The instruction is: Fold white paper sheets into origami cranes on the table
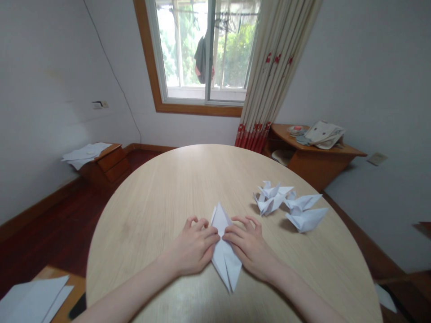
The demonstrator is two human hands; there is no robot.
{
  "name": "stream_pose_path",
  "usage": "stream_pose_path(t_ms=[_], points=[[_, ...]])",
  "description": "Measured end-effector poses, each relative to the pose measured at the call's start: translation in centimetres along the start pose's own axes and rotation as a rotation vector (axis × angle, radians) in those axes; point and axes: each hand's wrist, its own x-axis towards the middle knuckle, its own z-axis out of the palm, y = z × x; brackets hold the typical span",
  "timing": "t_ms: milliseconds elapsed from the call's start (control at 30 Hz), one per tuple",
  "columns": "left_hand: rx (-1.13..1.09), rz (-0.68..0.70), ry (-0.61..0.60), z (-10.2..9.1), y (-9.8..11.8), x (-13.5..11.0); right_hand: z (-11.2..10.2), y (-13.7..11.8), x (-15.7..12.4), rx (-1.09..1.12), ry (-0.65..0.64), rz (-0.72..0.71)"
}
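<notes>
A white sheet of paper folded into a long diamond (223, 258) lies flat on the round table, its points facing toward and away from me. A slit runs up the middle of its near half. My left hand (198, 244) is at its left edge, fingertips pressed on the paper near the middle. From the right side, my right hand (248, 242) presses its fingertips on the same spot, nearly meeting the left ones. Both thumbs are partly hidden at the paper's edges. The outer fingers of each hand curl above the table.
Several folded paper birds (274, 197) stand to the right on the wooden table (144, 215). White sheets (37, 298) lie on a wooden surface at lower left, and more papers (85, 152) on a small cabinet. A corner shelf (323, 150) stands beyond the table, beside the curtain (269, 67).
</notes>
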Motion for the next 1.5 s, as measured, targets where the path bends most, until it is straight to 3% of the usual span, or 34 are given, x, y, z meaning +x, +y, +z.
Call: stream_pose_path(t_ms=[233,533,1067,1500], points=[[-0.032,0.017,-0.006,-0.6,-0.1,0.1,-0.8,-0.1,0.3,0.042,-0.038,0.008],[-0.011,0.079,0.037,0.1,-0.8,0.3,-1.5,0.5,0.1,0.045,-0.033,-0.067],[0.141,0.124,0.066,0.5,-1.6,0.7,-1.5,1.4,0.5,-0.009,0.031,-0.154],[0.102,0.175,0.068,0.8,-1.8,0.9,-0.5,2.1,0.3,0.083,0.079,-0.162]])
